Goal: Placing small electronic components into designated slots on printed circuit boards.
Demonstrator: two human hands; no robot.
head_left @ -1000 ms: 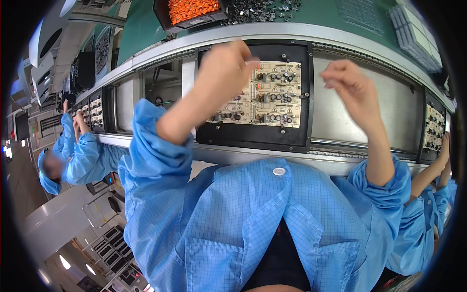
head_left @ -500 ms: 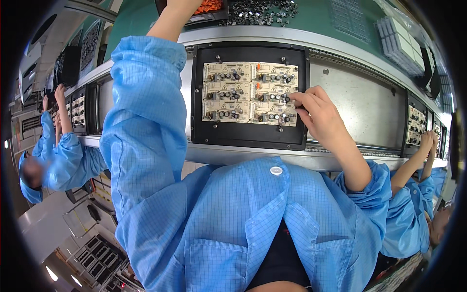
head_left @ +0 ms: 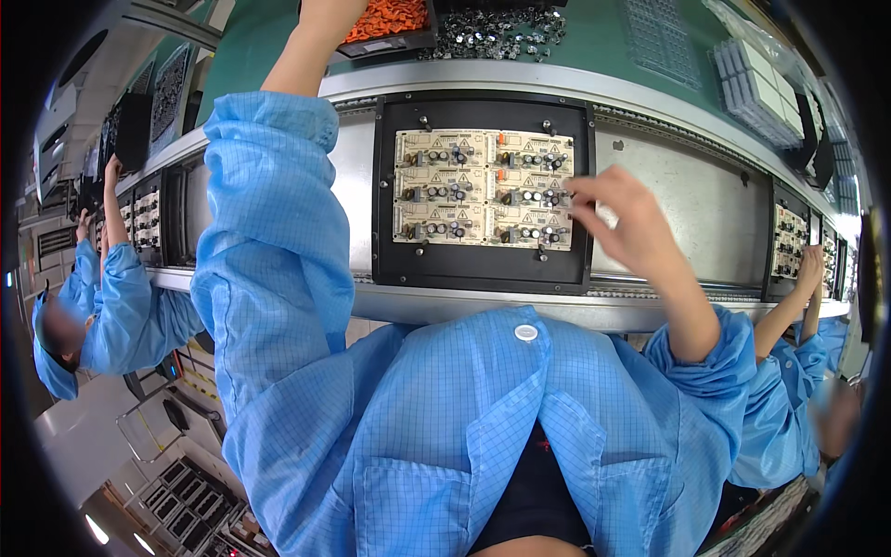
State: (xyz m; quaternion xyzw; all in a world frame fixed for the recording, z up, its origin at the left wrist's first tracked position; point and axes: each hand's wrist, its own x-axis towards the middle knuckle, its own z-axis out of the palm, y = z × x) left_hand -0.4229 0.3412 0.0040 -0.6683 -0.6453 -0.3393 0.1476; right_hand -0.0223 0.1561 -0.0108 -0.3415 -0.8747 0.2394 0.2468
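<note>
Head view | right hand (head_left: pixel 631 221): fingers parted, no held part visible | circuit boards (head_left: pixel 475 186) just left of them, in black frame (head_left: pixel 483 269) | left hand (head_left: pixel 331 13) cropped, grip can't tell, orange parts (head_left: pixel 388 17) beside it | risk: sideways brush from right fingers could knock capacitors (head_left: pixel 529 197) askew

i wear a bright blue smock (head_left: pixel 408 399) crossed by a fine dark grid, with a round white button (head_left: pixel 526 332) and stitched chest pockets (head_left: pixel 415 506). my loose sleeves (head_left: pixel 274 186) are pushed up in wrinkled folds; my right grip (head_left: pixel 636 223) is bare. underneath shows a black top (head_left: pixel 529 501), perhaps flecked red.
</note>
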